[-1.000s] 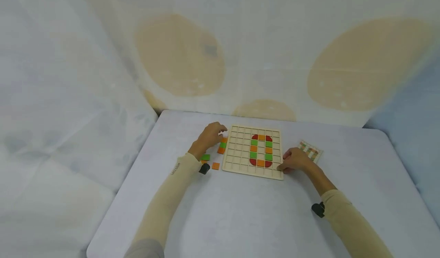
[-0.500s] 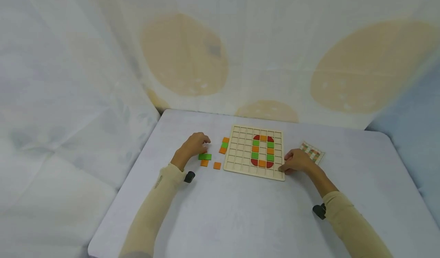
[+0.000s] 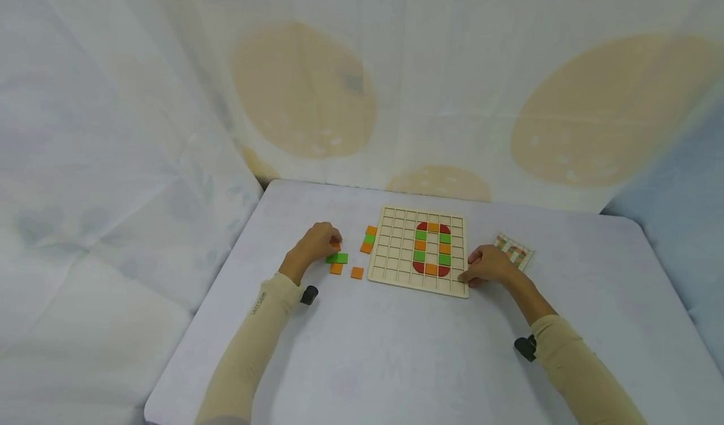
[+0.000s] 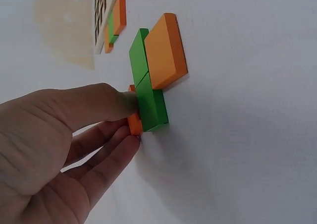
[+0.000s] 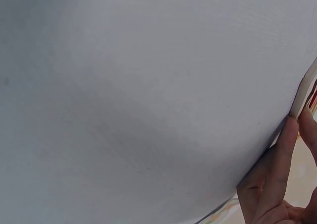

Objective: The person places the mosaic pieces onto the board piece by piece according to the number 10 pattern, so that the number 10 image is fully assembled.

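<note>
Since half a second ago my left hand [image 3: 315, 246] has barely shifted, after its earlier retreat from the board's left edge to the loose tiles beside it. Left wrist view: thumb and fingers [image 4: 111, 149] curl against a small orange tile [image 4: 133, 122] and touch the near end of the green tile [image 4: 151, 105] lying flat on the table [image 3: 396, 349]; I read this as a pinch on the orange tile, though most of that tile is hidden by the fingertips. A second green tile [image 4: 138, 55] and a larger orange tile [image 4: 166, 50] lie just beyond, touching the first. Head view: these pieces sit left of the wooden grid board [image 3: 396, 268], with another orange tile [image 3: 357, 273] near the board's lower left corner and a short stack of orange and green tiles [image 3: 369, 239] against its left edge. On the board, red, orange and green tiles form a closed ring [image 3: 432, 249]. My right hand [image 3: 489, 264] rests at the board's lower right corner, fingers loosely curled against its edge. A patterned card [image 3: 513, 249] lies just beyond that hand.
</note>
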